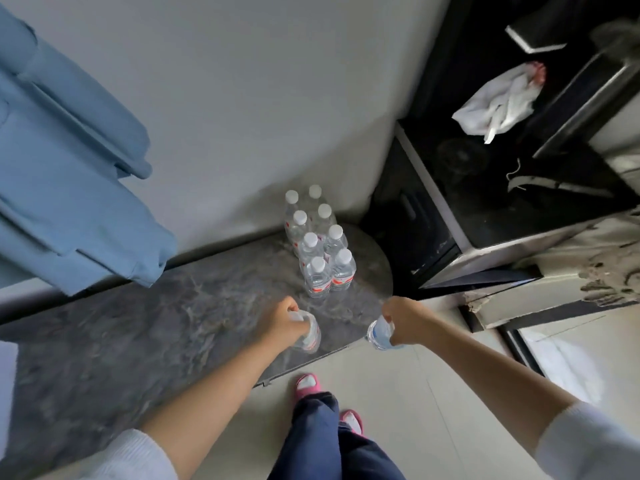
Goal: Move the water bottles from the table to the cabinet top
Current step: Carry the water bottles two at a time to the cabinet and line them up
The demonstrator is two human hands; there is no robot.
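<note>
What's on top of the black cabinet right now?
A crumpled white cloth and a loose cord lie on the black cabinet; no bottles. Its far end is out of frame.

Both arms reach forward and down, bare from the pale sleeves pushed up near the elbows. The left hand (282,322) is curled into a fist, knuckles up, its fingers (300,329) wrapped around a bottle (310,336). The right hand (403,323) is likewise closed, gripping a second bottle (379,336) from above.

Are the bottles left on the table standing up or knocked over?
Upright. All eight bottles stand in two rows on the table, white caps pointing up.
</note>
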